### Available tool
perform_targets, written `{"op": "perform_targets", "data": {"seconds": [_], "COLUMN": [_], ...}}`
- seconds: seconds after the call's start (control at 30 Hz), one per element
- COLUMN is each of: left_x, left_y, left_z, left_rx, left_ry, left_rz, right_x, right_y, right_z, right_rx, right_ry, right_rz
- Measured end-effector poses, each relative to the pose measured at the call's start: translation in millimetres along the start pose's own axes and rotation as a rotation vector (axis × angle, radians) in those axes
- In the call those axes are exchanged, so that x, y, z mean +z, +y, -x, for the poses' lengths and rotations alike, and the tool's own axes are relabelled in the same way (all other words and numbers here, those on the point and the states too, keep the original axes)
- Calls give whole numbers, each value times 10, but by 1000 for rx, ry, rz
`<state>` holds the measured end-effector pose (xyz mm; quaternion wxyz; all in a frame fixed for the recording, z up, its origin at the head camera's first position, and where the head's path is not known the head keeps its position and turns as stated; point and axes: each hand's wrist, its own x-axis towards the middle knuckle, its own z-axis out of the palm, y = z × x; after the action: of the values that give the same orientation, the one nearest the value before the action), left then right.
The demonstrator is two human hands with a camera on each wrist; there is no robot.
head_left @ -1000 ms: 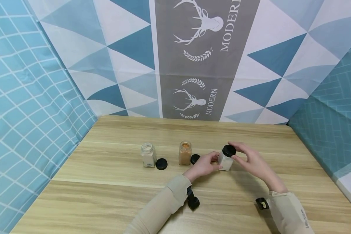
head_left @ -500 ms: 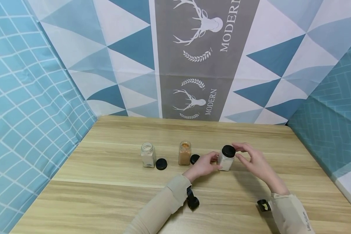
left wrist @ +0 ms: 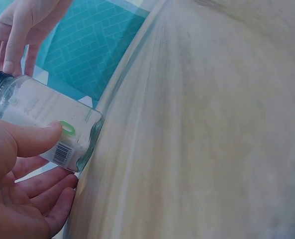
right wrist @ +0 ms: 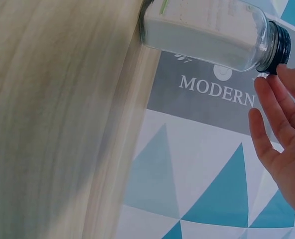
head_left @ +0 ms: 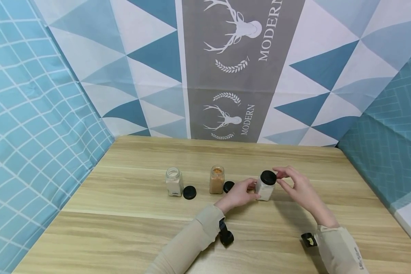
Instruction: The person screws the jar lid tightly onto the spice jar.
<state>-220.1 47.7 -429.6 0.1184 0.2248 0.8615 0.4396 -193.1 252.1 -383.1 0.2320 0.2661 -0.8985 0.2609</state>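
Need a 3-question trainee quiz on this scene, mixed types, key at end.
1. True or false: the left hand holds the capped jar.
2. Multiple choice: in the head view, what lies just right of the orange-brown jar? A) a spoon B) a black lid C) a cup
3. Count: how many jars have no lid on?

Key:
1. True; its thumb and fingers are around the jar's body.
2. B; the black lid lies between that jar and the left hand.
3. Two: the orange-brown jar and the leftmost jar.
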Motion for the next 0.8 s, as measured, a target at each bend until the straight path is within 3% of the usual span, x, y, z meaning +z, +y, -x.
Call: {"op": "perform_targets", "data": {"seconds": [0.37,0.8], "left_x": [-1,15], "left_y": [7,-21], "left_z": [-9,-28], "left_rx": [3,17], "left_ry": [6,12], "left_rz": [-19,-24], "right_x": [38,44], "right_y": [-17,-60], "right_z": [4,-1], "right_rx": [-28,-23], "right_ry": [-37,-82], "right_rz": [-86,-92]}}
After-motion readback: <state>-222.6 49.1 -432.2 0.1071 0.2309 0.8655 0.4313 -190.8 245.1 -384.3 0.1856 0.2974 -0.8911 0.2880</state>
